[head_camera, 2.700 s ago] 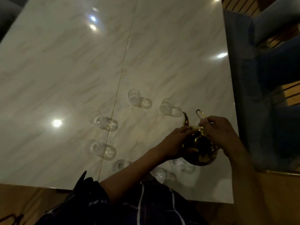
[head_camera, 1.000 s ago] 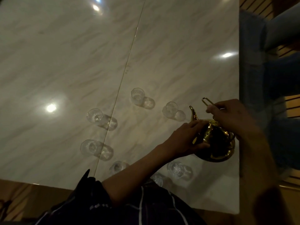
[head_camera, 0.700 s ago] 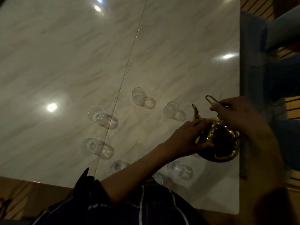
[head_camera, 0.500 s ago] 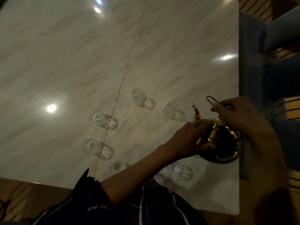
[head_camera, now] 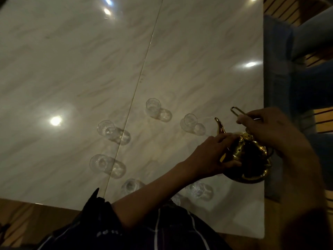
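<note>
A shiny gold teapot (head_camera: 250, 159) is held near the right edge of the marble table (head_camera: 90, 69), its spout pointing toward a small clear glass (head_camera: 190, 121). A thin pale stream seems to run from the spout to that glass. My right hand (head_camera: 270, 130) grips the teapot's wire handle from above. My left hand (head_camera: 214, 156) holds the teapot's left side and lid area. Several small clear glasses stand in a loose ring, among them one further back (head_camera: 153, 107) and two at the left (head_camera: 106, 129) (head_camera: 100, 162).
More glasses stand near the table's front edge (head_camera: 129, 186) (head_camera: 200, 191), partly behind my left forearm. A blue upholstered chair (head_camera: 295, 73) is close against the table's right edge. Ceiling lights glare on the glossy tabletop.
The teapot has moved right and slightly away from me, and its spout has tipped toward the nearest glass. Both hands stay on the teapot.
</note>
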Demonstrator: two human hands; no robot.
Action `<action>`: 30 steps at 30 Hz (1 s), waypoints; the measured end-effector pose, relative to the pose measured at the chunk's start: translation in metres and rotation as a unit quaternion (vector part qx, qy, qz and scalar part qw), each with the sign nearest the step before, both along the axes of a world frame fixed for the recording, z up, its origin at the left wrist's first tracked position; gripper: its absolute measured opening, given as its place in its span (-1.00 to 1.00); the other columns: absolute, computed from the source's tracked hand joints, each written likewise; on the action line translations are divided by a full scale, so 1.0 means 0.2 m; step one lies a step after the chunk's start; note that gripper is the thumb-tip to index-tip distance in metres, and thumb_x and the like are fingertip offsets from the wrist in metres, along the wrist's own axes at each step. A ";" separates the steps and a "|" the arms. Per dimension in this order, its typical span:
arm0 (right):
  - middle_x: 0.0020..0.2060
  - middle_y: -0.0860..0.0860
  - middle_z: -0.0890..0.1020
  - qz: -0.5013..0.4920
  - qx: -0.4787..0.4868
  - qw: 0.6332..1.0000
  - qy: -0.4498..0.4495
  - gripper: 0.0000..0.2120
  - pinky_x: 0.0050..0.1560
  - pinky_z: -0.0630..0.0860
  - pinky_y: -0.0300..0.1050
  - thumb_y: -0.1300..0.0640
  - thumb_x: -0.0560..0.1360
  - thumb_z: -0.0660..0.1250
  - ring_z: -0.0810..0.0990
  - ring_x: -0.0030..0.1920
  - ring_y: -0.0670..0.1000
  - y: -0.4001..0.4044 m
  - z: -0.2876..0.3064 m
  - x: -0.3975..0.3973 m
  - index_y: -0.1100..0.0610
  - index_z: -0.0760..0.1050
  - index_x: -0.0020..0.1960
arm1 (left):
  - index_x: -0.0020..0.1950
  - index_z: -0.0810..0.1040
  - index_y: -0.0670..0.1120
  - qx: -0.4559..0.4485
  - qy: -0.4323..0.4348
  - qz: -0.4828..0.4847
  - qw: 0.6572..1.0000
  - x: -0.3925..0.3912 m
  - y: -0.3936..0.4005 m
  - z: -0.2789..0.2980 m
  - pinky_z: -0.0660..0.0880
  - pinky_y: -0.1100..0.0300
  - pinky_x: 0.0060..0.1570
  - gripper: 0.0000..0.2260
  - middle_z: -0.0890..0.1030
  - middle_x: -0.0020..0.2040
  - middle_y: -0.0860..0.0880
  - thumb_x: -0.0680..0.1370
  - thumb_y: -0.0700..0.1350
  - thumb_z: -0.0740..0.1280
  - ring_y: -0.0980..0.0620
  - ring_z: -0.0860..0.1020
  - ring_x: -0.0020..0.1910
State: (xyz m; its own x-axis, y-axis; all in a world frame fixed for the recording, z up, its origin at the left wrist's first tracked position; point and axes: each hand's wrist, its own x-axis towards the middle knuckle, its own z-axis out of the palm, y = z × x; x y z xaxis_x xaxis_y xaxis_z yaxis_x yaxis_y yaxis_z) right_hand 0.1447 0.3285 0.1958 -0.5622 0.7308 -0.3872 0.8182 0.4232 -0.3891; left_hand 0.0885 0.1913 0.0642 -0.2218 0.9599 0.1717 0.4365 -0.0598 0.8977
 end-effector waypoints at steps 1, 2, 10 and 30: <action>-0.27 -0.11 0.56 -0.002 -0.001 1.000 -0.001 -0.72 -0.05 0.48 -0.03 -0.03 0.56 0.28 0.58 -0.13 -0.05 0.00 0.00 0.00 0.12 0.66 0.06 | 0.56 0.34 -0.10 0.002 0.004 0.002 1.000 0.00 0.00 0.00 0.51 0.15 0.13 -0.34 0.46 0.46 -0.11 0.54 0.06 0.48 -0.06 0.54 0.27; -0.27 -0.11 0.55 -0.003 -0.001 1.000 -0.001 -0.72 -0.07 0.47 -0.05 -0.03 0.56 0.28 0.58 -0.13 -0.04 0.00 0.00 0.00 0.12 0.66 0.06 | 0.55 0.35 -0.11 0.005 0.005 0.003 1.000 0.00 0.00 0.00 0.49 0.15 0.13 -0.34 0.46 0.46 -0.12 0.54 0.06 0.49 -0.07 0.54 0.27; -0.28 -0.06 0.59 0.003 -0.002 1.000 -0.006 -0.72 -0.24 0.42 -0.18 -0.03 0.56 0.28 0.57 -0.19 -0.11 0.01 0.03 0.00 0.12 0.65 0.09 | 0.55 0.35 -0.13 0.002 0.007 0.004 1.000 0.00 0.01 0.03 0.52 0.06 0.15 -0.35 0.45 0.46 -0.15 0.54 0.05 0.48 -0.12 0.53 0.29; -0.29 -0.12 0.52 0.010 0.012 0.999 -0.036 -0.69 -0.07 0.41 -0.07 -0.04 0.56 0.27 0.50 -0.20 -0.15 0.01 0.08 -0.02 0.13 0.61 0.14 | 0.57 0.32 -0.09 0.009 0.016 0.005 1.000 0.02 0.03 0.01 0.52 0.07 0.20 -0.34 0.42 0.49 -0.10 0.55 0.10 0.46 -0.08 0.51 0.30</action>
